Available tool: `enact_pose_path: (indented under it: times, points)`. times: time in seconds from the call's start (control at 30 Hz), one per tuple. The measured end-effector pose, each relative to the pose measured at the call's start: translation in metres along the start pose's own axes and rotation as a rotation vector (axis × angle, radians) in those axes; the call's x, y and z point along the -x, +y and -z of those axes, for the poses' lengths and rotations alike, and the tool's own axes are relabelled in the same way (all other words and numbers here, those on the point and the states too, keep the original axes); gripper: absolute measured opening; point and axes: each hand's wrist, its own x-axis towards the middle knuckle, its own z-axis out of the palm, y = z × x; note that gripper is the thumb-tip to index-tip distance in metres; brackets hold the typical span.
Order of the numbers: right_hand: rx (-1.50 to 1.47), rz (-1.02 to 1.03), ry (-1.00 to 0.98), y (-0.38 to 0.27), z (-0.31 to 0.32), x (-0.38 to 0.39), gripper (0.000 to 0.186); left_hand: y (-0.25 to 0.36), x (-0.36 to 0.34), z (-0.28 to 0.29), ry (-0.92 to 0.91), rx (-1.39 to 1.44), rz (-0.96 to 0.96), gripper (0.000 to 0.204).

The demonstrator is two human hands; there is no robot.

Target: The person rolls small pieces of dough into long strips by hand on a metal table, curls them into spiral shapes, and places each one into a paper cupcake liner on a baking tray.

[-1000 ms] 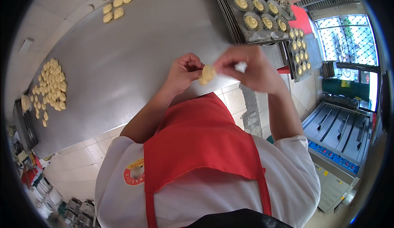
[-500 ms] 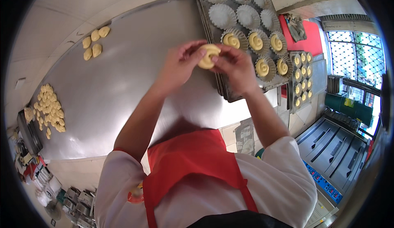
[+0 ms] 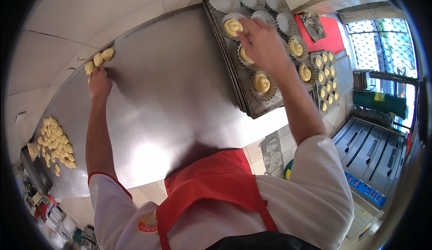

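While the left hand (image 3: 100, 84) reaches out to the far left edge of the steel table (image 3: 175, 74), its fingertips meet a small group of dough pieces (image 3: 98, 60); the back of the hand hides whether they are closed on one, so I cannot tell. Over the tray (image 3: 258, 111) at the right, the right hand (image 3: 258, 36) has its fingers loosely parted beside a coil (image 3: 232, 27), which sits in a fluted cup (image 3: 233, 16). More coils lie in cups nearer the person, some partly hidden by the hand and forearm, and pale cups line the tray's far end. A heap of dough (image 3: 56, 139) lies at the table's left end. Beyond the tray, a smaller-looking second tray (image 3: 321, 109) bears rows of filled cups, with a crumpled cloth (image 3: 313, 26) near it on a red surface (image 3: 333, 33).
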Motion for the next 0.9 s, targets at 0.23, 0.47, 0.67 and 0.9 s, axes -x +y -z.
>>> enact_pose_path:
  times: [0.23, 0.47, 0.67, 0.9]
  points:
    - [-0.646, -0.188, 0.041, -0.179, -0.069, 0.144, 0.044, 0.018, 0.051, 0.047, 0.227, 0.664, -0.323, 0.04]
    - [-0.857, -0.243, -0.321, -0.299, -0.12, 0.21, 0.051, 0.058, 0.317, 0.045, -0.146, 1.798, -0.035, 0.044]
    - [-0.002, 0.078, -0.256, -0.311, -0.214, 0.328, 0.062, -0.009, 0.408, -0.041, -0.013, 1.564, 0.0, 0.048]
    - [0.321, -0.082, -0.357, -0.298, -0.269, 0.16, 0.107, -0.048, 0.415, -0.031, 0.089, 1.504, 0.019, 0.043]
